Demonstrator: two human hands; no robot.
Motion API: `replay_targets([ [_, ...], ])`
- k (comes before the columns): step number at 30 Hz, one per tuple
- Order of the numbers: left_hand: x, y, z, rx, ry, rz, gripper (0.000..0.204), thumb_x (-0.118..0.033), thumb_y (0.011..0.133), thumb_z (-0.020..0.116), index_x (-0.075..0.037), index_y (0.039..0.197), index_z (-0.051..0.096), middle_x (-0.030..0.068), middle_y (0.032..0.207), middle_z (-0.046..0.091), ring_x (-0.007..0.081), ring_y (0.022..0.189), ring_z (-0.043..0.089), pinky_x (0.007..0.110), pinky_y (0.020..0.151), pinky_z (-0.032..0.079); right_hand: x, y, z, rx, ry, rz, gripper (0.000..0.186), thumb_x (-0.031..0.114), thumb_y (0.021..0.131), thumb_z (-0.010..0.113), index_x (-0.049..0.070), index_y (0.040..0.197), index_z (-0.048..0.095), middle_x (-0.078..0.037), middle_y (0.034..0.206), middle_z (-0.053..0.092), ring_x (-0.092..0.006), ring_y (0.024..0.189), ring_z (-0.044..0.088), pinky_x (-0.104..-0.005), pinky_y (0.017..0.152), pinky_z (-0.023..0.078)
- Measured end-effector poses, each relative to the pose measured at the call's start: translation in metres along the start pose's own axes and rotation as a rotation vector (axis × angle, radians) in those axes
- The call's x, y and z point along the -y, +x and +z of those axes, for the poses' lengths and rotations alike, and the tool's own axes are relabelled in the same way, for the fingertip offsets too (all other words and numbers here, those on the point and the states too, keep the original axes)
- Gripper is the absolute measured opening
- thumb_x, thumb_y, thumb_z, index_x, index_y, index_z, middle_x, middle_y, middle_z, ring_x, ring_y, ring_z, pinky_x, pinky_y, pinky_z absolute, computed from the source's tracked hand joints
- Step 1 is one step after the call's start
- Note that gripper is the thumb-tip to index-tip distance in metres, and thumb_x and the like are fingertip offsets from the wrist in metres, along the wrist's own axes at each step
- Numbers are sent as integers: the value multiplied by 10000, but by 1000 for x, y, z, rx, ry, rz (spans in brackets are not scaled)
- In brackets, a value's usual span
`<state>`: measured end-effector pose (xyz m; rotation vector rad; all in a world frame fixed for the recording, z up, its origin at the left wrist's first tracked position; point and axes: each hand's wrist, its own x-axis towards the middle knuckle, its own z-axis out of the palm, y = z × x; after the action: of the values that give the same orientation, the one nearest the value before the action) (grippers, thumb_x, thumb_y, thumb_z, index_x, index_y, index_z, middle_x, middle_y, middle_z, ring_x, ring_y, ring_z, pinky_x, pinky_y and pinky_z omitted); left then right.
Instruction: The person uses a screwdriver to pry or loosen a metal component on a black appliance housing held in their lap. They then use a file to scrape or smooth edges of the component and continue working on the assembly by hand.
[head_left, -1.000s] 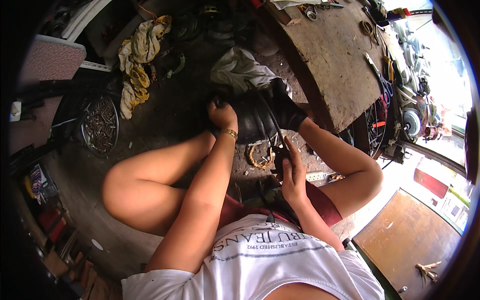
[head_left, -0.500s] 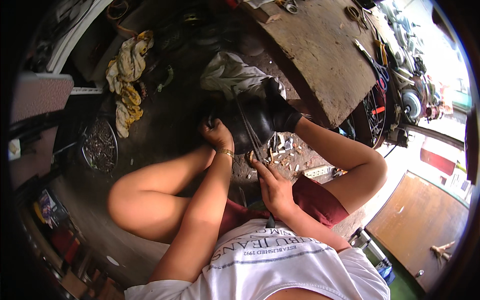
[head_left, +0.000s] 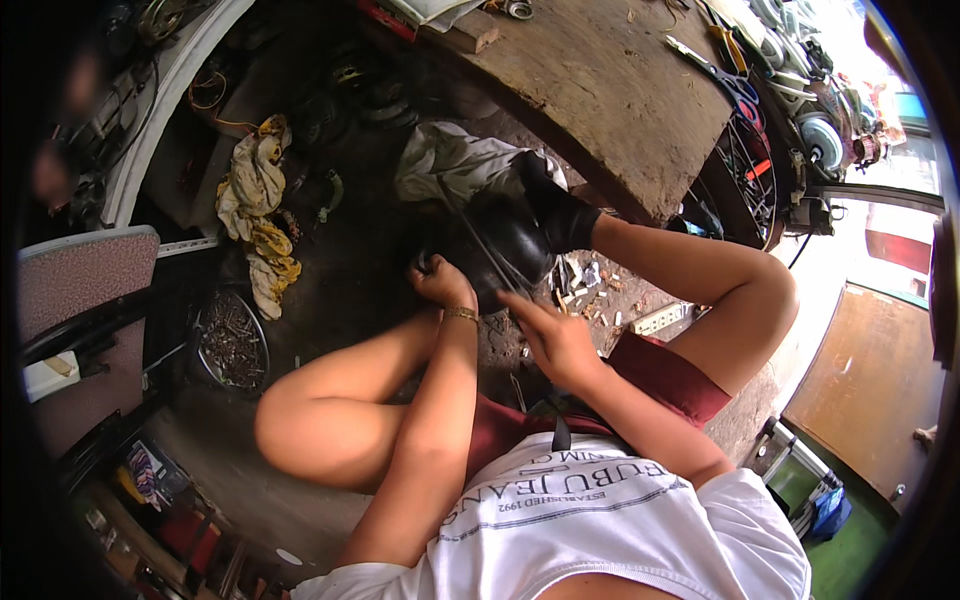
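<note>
A smooth, shiny black rounded object (head_left: 490,245) lies on the floor between my legs; its kind is unclear. Against its left side my left hand (head_left: 445,283), with a gold watch or bracelet at the wrist, is closed on something dark that I cannot make out. A thin dark strap (head_left: 478,238) stretches slantwise across the black object to my right hand (head_left: 558,342). The fingers of that hand are closed around the strap's near end, in front of the object. My foot in a black sock (head_left: 560,215) rests against the object's right side, beside a pale grey cloth (head_left: 465,160).
A worn wooden bench (head_left: 600,90) stands at the far right, with scissors (head_left: 735,85) by its edge. At the left are a bowl of small metal pieces (head_left: 232,345) and a yellow-stained rag (head_left: 255,190). Litter (head_left: 590,290) and a power strip (head_left: 660,318) lie near my right leg.
The whole view has shifted a little. My right hand has moved slightly up toward the black object, and the strap lies at a flatter slant. My left hand keeps its place against the object.
</note>
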<state>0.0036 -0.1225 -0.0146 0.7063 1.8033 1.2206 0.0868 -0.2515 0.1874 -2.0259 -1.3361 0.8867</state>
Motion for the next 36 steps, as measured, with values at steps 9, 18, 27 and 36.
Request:
replay_targets([
  [9, -5, -4, 0, -3, 84, 51, 354, 34, 758, 489, 109, 1097, 562, 201, 1046, 640, 248, 928, 601, 353, 882, 470, -34, 3, 19, -126, 124, -56, 429, -11, 860, 568, 128, 1265, 594, -180, 896, 664, -348, 763, 659, -393, 672, 533],
  [18, 3, 2, -4, -95, 85, 27, 374, 8, 770, 522, 112, 1129, 533, 250, 1117, 603, 293, 979, 584, 384, 906, 452, -34, -4, 21, -76, 58, -88, 539, 66, 862, 604, 202, 1374, 503, -175, 961, 664, -352, 758, 651, -417, 674, 524],
  [27, 2, 8, -4, 0, 59, 49, 322, 31, 801, 467, 68, 1111, 544, 207, 1130, 570, 310, 1023, 555, 376, 950, 424, -30, 2, 12, -26, 88, 51, 527, 184, 905, 593, 287, 1405, 463, -187, 875, 643, -376, 759, 637, -455, 672, 507],
  [36, -9, 0, -9, 133, 24, 7, 375, 29, 788, 398, 44, 1108, 594, 197, 1181, 580, 302, 1108, 530, 388, 1033, 357, -10, 10, 8, -64, 165, 90, 501, 86, 908, 563, 210, 1389, 492, -230, 782, 620, -399, 667, 602, -447, 624, 481],
])
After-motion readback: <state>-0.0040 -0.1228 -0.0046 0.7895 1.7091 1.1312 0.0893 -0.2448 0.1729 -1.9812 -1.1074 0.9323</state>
